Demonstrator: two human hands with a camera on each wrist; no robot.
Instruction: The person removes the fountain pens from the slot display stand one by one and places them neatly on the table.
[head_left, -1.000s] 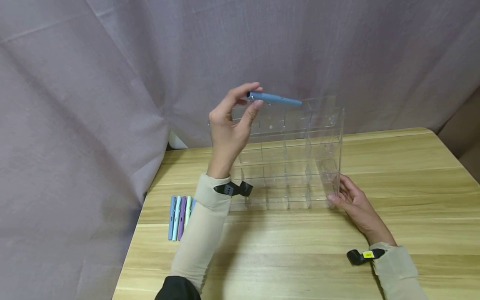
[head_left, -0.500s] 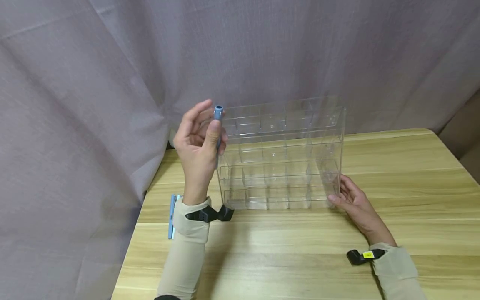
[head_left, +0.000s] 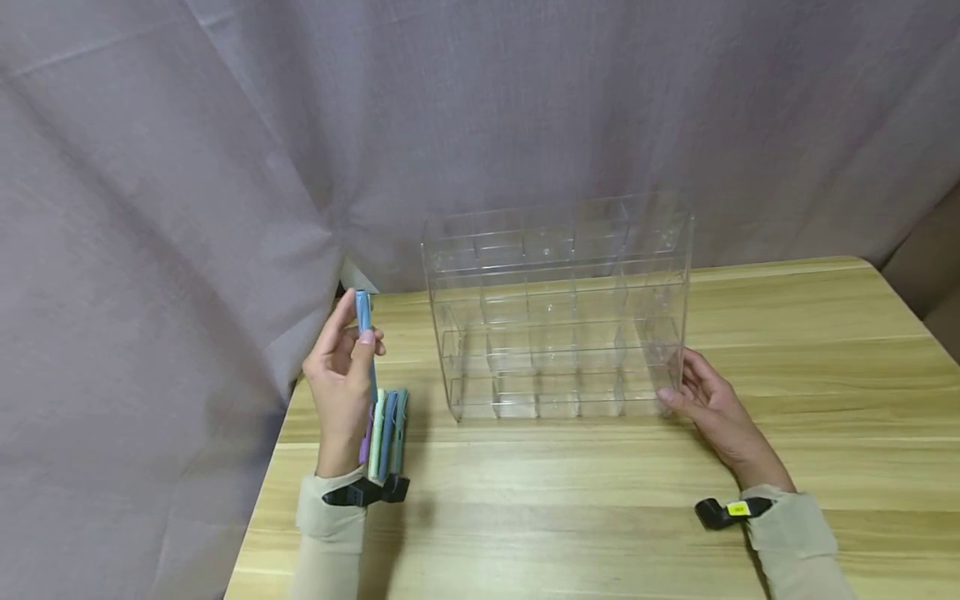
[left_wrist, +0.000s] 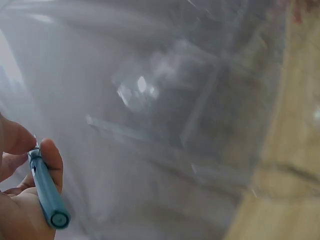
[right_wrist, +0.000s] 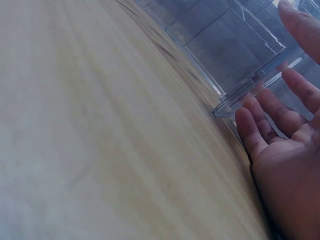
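Note:
My left hand point(head_left: 341, 383) pinches a blue pen point(head_left: 363, 310) between thumb and fingers, upright, above the left side of the table. In the left wrist view the pen point(left_wrist: 49, 192) points its round end at the camera. Just under that hand lies a row of pens point(head_left: 387, 433) in purple, pale green, blue and dark green, partly hidden by the hand and wrist. A clear acrylic organizer point(head_left: 555, 333) with rows of small compartments stands mid-table. My right hand point(head_left: 712, 408) grips its lower right side, thumb on the front and fingers along the side wall.
The wooden table point(head_left: 570, 517) carries everything. A grey curtain point(head_left: 525, 100) hangs right behind the organizer and down the left side. A black camera band point(head_left: 367, 492) sits on the left wrist, and another point(head_left: 731, 510) on the right.
My left hand has come left and down from above the organizer to over the row of pens, turning the blue pen from sideways to upright. The right hand has stayed at the organizer.

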